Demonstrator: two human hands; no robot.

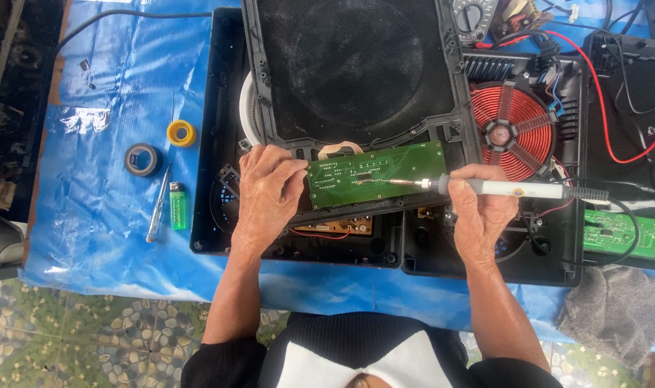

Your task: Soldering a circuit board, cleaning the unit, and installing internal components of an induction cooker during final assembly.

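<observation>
Both hands work on an opened cooker (212, 144) on the bench (105, 215).
Left hand (266, 190) fingers pinch the green circuit board (374, 172); right hand (478, 208) fingers clamp the soldering iron (514, 189), tip on board. A slip could bridge joints.

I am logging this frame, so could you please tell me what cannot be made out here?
- Soldering iron tip contact on the green circuit board: too small, head view.
- Grip of the right hand: fingers' undersides hidden by the hand.
- Board's left end: covered by the left hand.
- Multimeter: cut by the top edge.
</observation>
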